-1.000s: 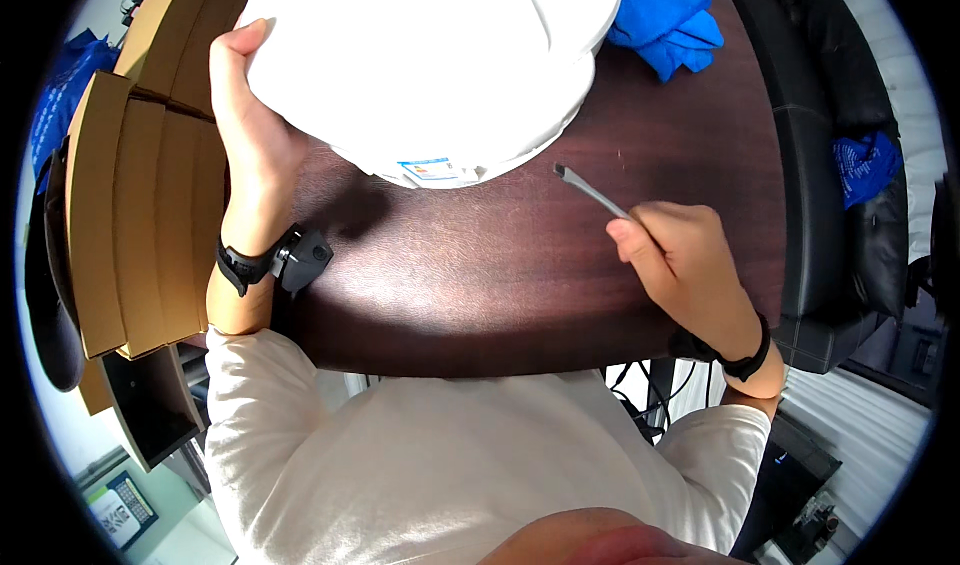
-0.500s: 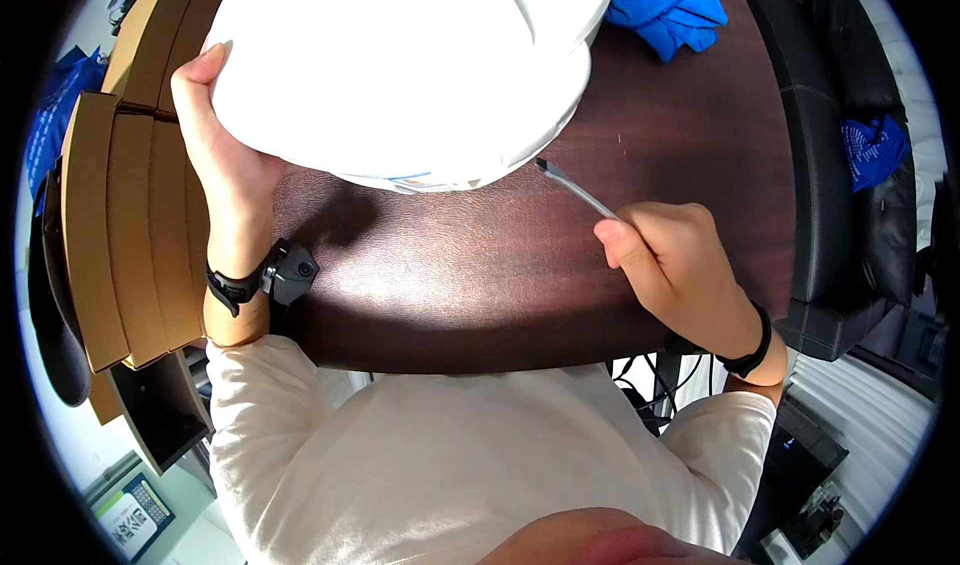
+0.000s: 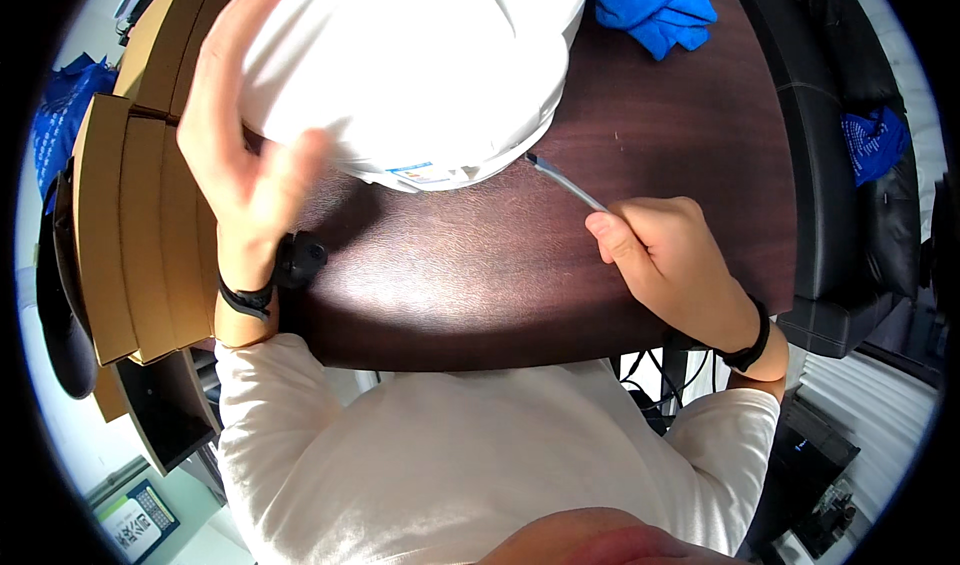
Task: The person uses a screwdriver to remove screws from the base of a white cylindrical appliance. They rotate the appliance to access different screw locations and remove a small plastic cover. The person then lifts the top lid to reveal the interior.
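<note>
Head view — straight-fingered left hand point(image 3: 232, 150) by rounded white shell point(image 3: 430, 75) — right hand point(image 3: 670, 260) tight around thin grey tool point(image 3: 568, 184).

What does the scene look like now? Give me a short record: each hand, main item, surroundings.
Left hand: open, at the left side of the white shell; contact unclear
Right hand: closed around the tool
Tool tip: dark, by the shell's near right edge; touching or not, cannot tell
Label: on the shell's near edge
Table: dark brown
Cloth: blue, far right
Boxes: brown, left
</note>
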`<state>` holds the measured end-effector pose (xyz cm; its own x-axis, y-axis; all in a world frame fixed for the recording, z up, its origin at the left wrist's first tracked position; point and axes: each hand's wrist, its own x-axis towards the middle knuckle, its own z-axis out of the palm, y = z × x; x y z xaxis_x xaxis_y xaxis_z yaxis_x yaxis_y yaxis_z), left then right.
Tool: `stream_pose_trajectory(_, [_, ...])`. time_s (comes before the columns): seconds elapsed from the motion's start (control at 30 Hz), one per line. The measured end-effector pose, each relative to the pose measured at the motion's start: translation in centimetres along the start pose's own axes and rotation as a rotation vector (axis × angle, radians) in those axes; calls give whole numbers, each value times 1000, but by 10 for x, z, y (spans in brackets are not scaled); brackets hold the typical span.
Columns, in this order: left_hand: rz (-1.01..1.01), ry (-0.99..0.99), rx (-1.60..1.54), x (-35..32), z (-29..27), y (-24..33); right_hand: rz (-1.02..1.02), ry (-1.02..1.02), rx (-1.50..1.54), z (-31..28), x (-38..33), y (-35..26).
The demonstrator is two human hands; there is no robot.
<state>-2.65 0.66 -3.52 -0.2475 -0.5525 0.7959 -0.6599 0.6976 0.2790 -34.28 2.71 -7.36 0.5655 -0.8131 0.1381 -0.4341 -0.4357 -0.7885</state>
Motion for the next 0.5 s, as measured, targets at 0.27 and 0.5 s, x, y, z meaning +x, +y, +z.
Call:
stream_pose_trajectory(0.27, [226,-219,637,29,30,67,7,22,-10,-2,1,0])
stream_pose_trajectory(0.5, [190,-356,760,41,31,73,7,30,-18,-6,3,-2])
